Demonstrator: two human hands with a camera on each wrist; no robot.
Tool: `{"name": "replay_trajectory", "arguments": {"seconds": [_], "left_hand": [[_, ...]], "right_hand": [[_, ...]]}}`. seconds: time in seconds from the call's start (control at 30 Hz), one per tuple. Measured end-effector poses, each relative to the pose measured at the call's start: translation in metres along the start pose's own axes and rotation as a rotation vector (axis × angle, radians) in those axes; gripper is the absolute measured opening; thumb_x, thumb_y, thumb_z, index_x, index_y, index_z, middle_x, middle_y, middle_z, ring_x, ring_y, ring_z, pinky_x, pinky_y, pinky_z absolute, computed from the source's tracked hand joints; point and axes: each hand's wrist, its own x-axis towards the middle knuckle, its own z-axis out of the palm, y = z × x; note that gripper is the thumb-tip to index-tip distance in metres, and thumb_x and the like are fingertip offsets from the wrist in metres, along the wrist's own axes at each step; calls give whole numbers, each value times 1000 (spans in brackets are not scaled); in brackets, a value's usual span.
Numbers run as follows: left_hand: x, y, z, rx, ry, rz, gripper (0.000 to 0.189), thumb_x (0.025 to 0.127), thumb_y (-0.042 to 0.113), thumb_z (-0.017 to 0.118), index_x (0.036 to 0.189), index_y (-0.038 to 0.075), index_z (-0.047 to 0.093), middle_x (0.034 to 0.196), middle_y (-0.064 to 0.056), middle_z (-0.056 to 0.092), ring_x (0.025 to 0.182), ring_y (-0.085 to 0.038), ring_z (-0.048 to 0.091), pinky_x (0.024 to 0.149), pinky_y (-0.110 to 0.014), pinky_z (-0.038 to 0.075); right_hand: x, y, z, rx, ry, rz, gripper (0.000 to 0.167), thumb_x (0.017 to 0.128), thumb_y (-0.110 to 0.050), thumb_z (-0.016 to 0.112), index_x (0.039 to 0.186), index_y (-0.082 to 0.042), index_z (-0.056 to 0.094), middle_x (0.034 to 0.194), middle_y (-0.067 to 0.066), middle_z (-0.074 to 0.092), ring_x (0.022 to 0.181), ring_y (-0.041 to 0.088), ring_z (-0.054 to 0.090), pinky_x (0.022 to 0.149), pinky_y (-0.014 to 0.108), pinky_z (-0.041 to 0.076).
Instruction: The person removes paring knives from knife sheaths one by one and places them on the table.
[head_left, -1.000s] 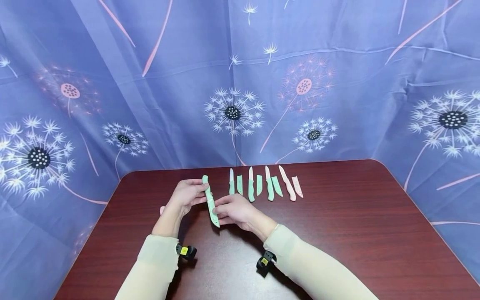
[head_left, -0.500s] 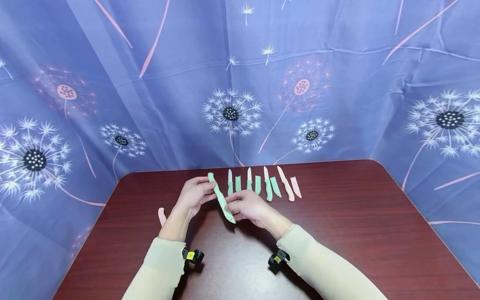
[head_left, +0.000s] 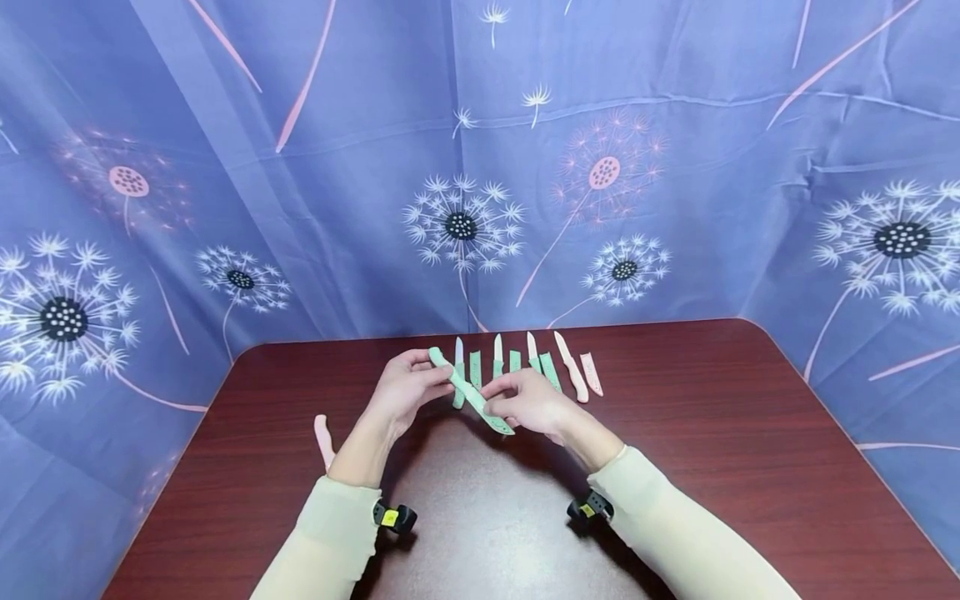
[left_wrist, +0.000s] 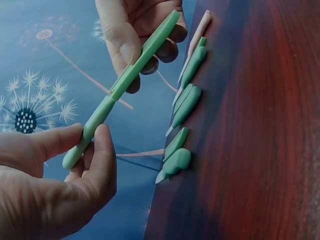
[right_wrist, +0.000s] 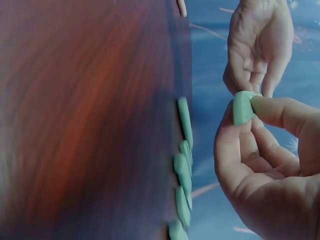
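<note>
A mint-green knife [left_wrist: 95, 119] is held above the table with its blade inside a green sheath [left_wrist: 134, 73]. My left hand [head_left: 407, 388] pinches the handle between thumb and fingers. On the sheath, the thumb and fingers of my right hand [head_left: 534, 406] keep a pinch. The knife slants down toward the right in the head view. In the right wrist view the sheath's end [right_wrist: 243, 108] faces the camera, hiding most of the knife. Behind the hands, a green knife [head_left: 459, 354] lies beside a green sheath [head_left: 476, 368], both partly near the held knife.
Further right in the row lie two more green knives with sheaths [head_left: 550, 372], then a pink knife [head_left: 572, 367] and its pink sheath [head_left: 591, 374]. A pink handle [head_left: 323, 437] shows by my left forearm. A dandelion-print curtain [head_left: 337, 208] hangs behind the dark wooden table [head_left: 735, 467].
Both hands have moved right with the sheathed knife, which has tilted closer to level. More of the pink handle at left now shows. The right hand has shifted off part of the knife row.
</note>
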Motion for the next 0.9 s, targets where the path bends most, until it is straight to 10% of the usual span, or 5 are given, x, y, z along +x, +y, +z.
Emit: {"name": "replay_trajectory", "arguments": {"seconds": [0.37, 0.63, 0.9], "left_hand": [[1, -5, 10, 168, -62, 62, 33, 89, -12, 76, 120, -6, 65, 96, -10, 69, 85, -20, 75, 83, -38, 64], [-2, -7, 17, 558, -66, 237, 31, 86, 0, 86, 114, 4, 74, 92, -5, 73, 77, -34, 75, 75, -42, 62], [-7, -10, 29, 857, -48, 427, 29, 86, 6, 88, 114, 7, 78, 90, 2, 69, 77, -14, 64, 74, -34, 55]], "right_hand": [[-9, -1, -26, -436, 69, -167, 19, 95, -4, 72, 111, -7, 81, 91, -4, 75, 81, 11, 63, 75, 32, 52], [-15, -2, -35, -599, 119, -284, 16, 95, -3, 73, 106, -11, 82, 92, -5, 77, 83, 8, 65, 78, 33, 54], [-18, 0, -36, -826, 229, -389, 16, 94, -1, 75, 107, -9, 81, 101, 0, 76, 92, 15, 67, 83, 37, 57]]}}
